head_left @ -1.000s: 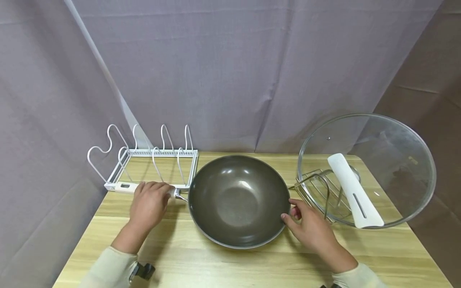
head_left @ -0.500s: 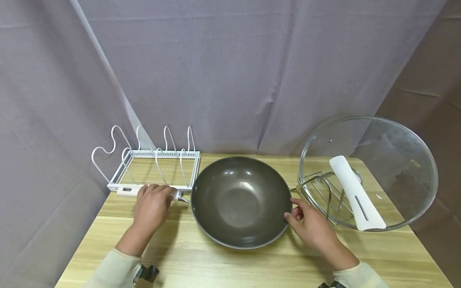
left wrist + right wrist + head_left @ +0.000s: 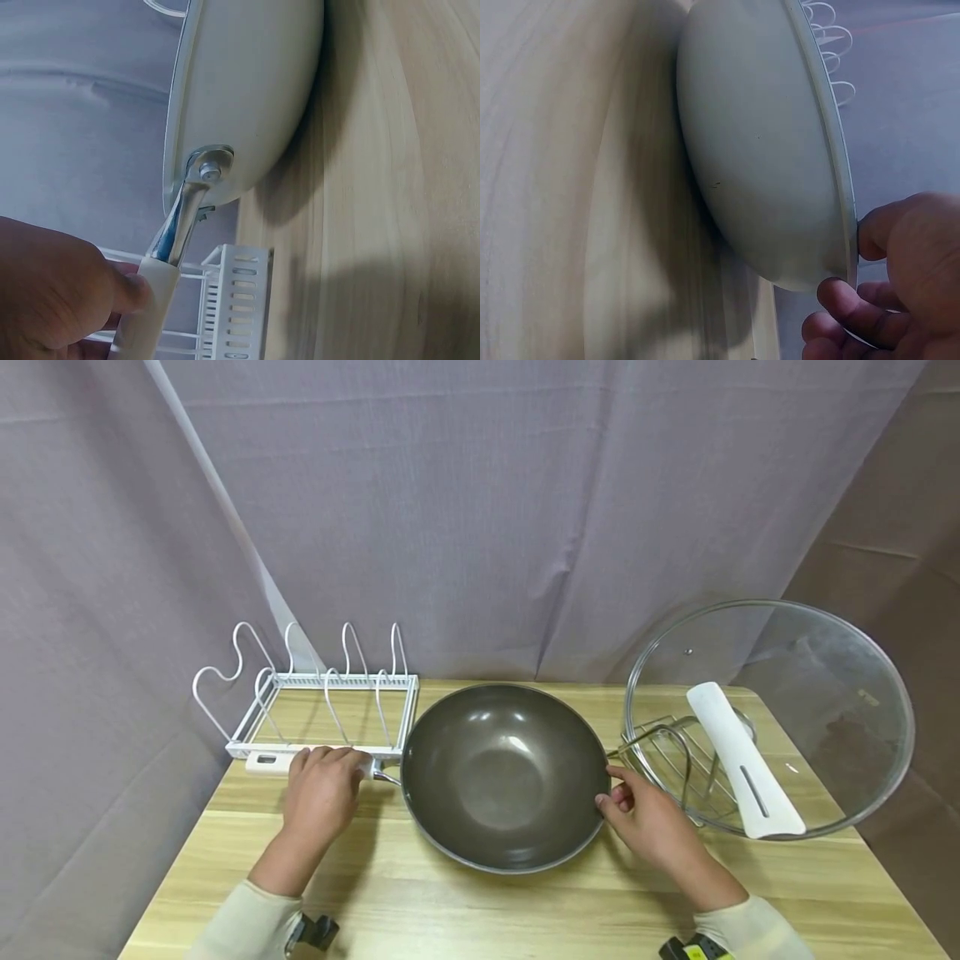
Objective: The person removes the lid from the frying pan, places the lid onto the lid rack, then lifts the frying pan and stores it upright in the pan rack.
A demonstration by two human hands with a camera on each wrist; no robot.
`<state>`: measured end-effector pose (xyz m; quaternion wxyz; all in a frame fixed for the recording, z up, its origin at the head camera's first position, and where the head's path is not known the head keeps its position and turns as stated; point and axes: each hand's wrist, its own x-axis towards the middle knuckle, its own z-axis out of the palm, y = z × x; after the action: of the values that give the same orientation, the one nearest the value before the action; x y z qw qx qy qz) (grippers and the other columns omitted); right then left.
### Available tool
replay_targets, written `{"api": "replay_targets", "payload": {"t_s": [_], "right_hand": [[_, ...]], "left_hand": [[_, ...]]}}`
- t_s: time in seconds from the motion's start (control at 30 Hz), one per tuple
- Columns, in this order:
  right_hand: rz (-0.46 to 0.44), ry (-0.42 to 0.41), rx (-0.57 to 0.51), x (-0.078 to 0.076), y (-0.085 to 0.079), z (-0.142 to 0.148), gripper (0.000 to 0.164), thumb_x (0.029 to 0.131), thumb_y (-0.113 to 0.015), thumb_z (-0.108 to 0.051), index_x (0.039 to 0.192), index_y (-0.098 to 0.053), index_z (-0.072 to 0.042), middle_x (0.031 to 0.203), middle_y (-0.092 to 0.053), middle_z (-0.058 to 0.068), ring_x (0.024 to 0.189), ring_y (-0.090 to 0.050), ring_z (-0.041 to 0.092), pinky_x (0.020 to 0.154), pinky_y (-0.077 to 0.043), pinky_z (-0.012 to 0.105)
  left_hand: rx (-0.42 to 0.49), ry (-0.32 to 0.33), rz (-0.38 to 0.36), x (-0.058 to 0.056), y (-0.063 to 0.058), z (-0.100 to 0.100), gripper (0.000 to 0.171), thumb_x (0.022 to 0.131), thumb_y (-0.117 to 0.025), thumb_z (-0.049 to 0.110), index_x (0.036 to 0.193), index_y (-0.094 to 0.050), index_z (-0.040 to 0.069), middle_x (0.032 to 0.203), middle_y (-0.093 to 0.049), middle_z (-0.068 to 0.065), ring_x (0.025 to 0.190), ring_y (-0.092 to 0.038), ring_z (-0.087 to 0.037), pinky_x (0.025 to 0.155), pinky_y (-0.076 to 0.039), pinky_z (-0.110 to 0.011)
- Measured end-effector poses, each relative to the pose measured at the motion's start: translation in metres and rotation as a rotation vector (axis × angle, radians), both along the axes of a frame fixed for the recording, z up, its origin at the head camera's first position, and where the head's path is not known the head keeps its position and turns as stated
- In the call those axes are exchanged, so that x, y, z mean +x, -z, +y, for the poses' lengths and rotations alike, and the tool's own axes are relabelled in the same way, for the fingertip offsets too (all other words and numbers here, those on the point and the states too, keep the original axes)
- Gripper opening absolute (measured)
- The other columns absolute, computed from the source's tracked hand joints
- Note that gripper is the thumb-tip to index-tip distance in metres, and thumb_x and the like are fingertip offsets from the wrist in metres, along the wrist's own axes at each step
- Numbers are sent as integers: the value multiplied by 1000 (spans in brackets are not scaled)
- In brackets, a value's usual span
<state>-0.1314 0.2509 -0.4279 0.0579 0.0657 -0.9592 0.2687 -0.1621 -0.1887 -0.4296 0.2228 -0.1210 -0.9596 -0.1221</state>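
A dark wok [image 3: 504,777] with a pale outside [image 3: 757,150] sits on the wooden table, its inside facing up. My left hand [image 3: 322,793] grips its white handle [image 3: 268,763], which points left. In the left wrist view, the thumb lies along that handle near its metal neck [image 3: 184,217]. At the opposite side, my right hand [image 3: 660,827] pinches the wok's rim. The right wrist view has the thumb [image 3: 881,229] at the rim and a fingertip [image 3: 838,294] below it on the outer side.
A white wire rack [image 3: 247,727] stands at the back left, just behind the wok's handle. At the right, a large glass lid [image 3: 840,718] with a white grip [image 3: 742,760] leans in a metal wire stand [image 3: 684,768]. Grey cloth [image 3: 450,527] hangs behind the table.
The head view has shifted slightly, so everything appears a little farther right. Both hands keep their hold, and the wok stays nearly where it was.
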Motion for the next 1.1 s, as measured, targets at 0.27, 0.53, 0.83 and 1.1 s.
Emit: {"api": "replay_targets", "payload": {"t_s": [0.27, 0.53, 0.83, 1.1], "right_hand": [[-8, 18, -4, -1, 1, 3, 54, 99, -66, -24, 142, -52, 5, 90, -64, -4, 77, -58, 11, 70, -49, 36], [-37, 56, 29, 7, -2, -2, 61, 101, -64, -37, 146, -49, 2, 93, -63, -3, 79, -57, 14, 70, -49, 39], [-41, 61, 82, 24, -2, -12, 72, 93, -72, -48, 142, -51, 0, 98, -67, -3, 84, -63, 18, 66, -51, 40], [-27, 40, 78, 22, -4, -13, 69, 94, -73, -42, 141, -51, 3, 91, -63, -4, 76, -56, 13, 64, -48, 36]], "left_hand": [[-1, 28, 32, -1, 2, 0, 24, 86, -77, 7, 109, -75, 14, 110, -75, -7, 101, -63, -34, 99, -40, -58], [-2, 55, -15, 4, -1, -7, 33, 87, -76, 10, 119, -71, 7, 117, -71, -14, 113, -60, -41, 105, -34, -65], [4, -35, -70, 8, -11, -17, 27, 89, -71, 7, 115, -72, 8, 119, -70, -14, 116, -57, -42, 106, -27, -72], [16, -46, -34, 7, -7, -15, 18, 88, -69, 3, 103, -74, 12, 110, -74, -9, 107, -62, -40, 105, -31, -70]]}}
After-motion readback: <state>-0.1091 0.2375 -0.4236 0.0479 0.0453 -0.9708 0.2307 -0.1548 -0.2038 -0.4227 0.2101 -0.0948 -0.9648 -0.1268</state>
